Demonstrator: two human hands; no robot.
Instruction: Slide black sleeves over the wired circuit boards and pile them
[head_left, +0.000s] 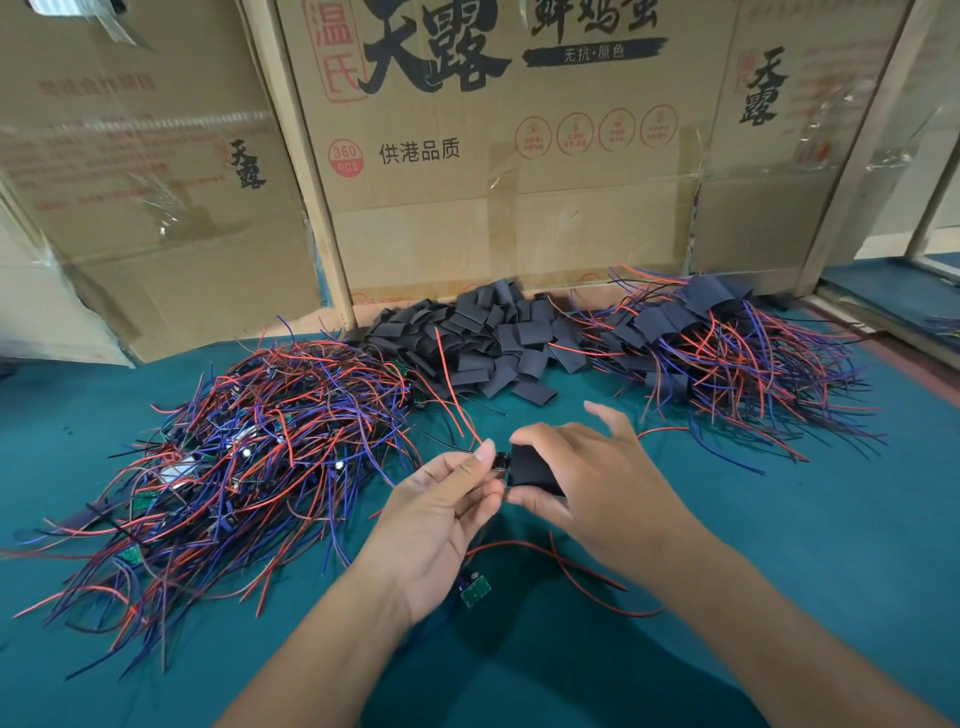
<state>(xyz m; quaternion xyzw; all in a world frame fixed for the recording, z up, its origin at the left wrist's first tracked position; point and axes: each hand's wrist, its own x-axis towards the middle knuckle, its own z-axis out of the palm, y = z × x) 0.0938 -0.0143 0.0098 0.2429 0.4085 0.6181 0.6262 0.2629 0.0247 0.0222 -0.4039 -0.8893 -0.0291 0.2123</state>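
Cardboard boxes (493, 156) wall off the far side beyond both hands. Green worktop (779, 545) under everything. Far left of our grip: big tangle of unsleeved wired boards (234, 457). Straight ahead past the fingers: heap of loose black sleeves (488, 343). Ahead and right: pile of finished sleeved boards (717, 353), wires fanning out.

Our left hand (441, 525) pinches the wired circuit board (500, 461) between thumb and fingertips, red wires trailing up and away. Our right hand (587, 478) grips one black sleeve (532, 470) between thumb and forefinger, other fingers spread; sleeve mouth touches the board end. Just below the left wrist a spare green board (475, 596) lies on the worktop, red wire looping right.

Step in hand, we judge: feeding board into sleeve, barely started. To do it well, we squeeze the sleeve edges so the mouth gapes, keep the board flat and in line, push evenly until it is covered and only wires stick out, then drop it on the right pile.
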